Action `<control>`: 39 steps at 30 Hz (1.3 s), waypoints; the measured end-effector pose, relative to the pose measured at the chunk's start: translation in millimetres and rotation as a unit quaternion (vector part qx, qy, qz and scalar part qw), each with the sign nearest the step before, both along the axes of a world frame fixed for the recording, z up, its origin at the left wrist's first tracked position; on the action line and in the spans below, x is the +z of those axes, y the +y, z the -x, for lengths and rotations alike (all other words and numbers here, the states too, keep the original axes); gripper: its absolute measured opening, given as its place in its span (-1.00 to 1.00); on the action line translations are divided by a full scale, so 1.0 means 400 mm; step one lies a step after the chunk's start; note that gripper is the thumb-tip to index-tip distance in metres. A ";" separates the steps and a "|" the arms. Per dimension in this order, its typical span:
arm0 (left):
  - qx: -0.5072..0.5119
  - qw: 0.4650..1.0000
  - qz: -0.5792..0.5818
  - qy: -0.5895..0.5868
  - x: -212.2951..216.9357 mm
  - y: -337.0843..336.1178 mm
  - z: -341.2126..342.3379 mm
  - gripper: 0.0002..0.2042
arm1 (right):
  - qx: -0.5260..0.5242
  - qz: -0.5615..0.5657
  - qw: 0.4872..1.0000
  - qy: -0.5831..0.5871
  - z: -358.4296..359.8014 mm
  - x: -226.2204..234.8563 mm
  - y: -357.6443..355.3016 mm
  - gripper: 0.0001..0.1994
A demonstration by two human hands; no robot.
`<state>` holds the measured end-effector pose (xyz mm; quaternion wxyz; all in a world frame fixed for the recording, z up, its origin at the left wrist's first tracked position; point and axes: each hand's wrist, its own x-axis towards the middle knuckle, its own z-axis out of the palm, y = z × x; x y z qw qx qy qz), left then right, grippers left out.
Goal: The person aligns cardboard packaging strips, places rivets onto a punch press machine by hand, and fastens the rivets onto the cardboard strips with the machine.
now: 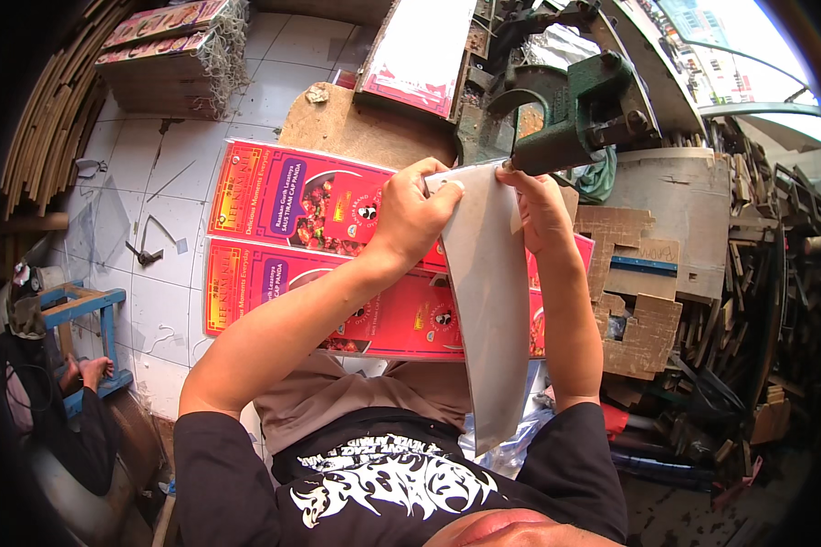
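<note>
White floor tiles fill the view toward nine o'clock, with bundled stacks of flat printed cartons at eleven o'clock. Centre: a long grey folded cardboard sheet, held upright, its top edge meeting the needle-like tip of a green cast-iron stitching machine at one o'clock. Left hand: fingers closed on the sheet's upper left corner. Right hand: fingers pinched on the upper right edge, just below the machine's tip. Behind the sheet, red printed carton blanks lie flat, spreading toward nine o'clock. Brown corrugated offcuts sit at three o'clock. Another person's hands appear at eight o'clock beside a blue wooden stool.
</note>
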<state>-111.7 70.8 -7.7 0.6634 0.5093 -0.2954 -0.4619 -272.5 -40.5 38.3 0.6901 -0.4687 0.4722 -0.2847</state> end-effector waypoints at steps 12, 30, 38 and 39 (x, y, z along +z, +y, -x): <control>-0.015 1.000 -0.008 -0.025 0.007 0.006 -0.003 -0.86 | -0.014 -0.026 0.987 -0.157 0.031 -0.022 0.005 -0.83; -0.009 0.999 -0.007 -0.040 -0.003 0.006 -0.004 -0.86 | -0.015 -0.023 0.989 -0.145 0.029 -0.018 0.017 -0.89; 0.002 1.000 -0.007 -0.016 -0.006 0.000 -0.003 -0.79 | -0.039 -0.009 0.991 -0.130 0.014 -0.013 0.025 -0.88; 0.000 1.000 -0.006 -0.009 -0.006 0.000 -0.002 -0.79 | -0.040 -0.011 0.991 -0.128 0.016 -0.016 0.024 -0.87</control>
